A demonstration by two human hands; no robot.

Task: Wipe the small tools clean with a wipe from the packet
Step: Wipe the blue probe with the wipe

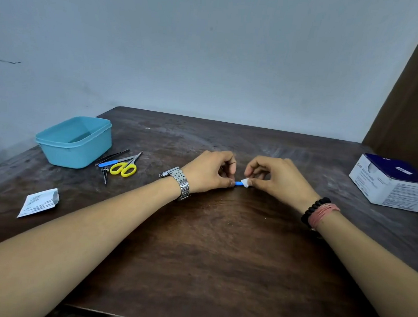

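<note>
Pinching a small blue-handled tool [238, 183] in my left hand [209, 174], my right hand [276, 178] fingers grasp the folded white wipe [246, 182] around it; squeezing too loosely, the tool may slip out onto the desk [208, 246].

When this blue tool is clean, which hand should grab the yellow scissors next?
Probably the left hand. The yellow scissors lie on its side of the table, beside the teal tub. The right hand pinches the white wipe round the blue tool, so it can keep the wipe ready.
</note>
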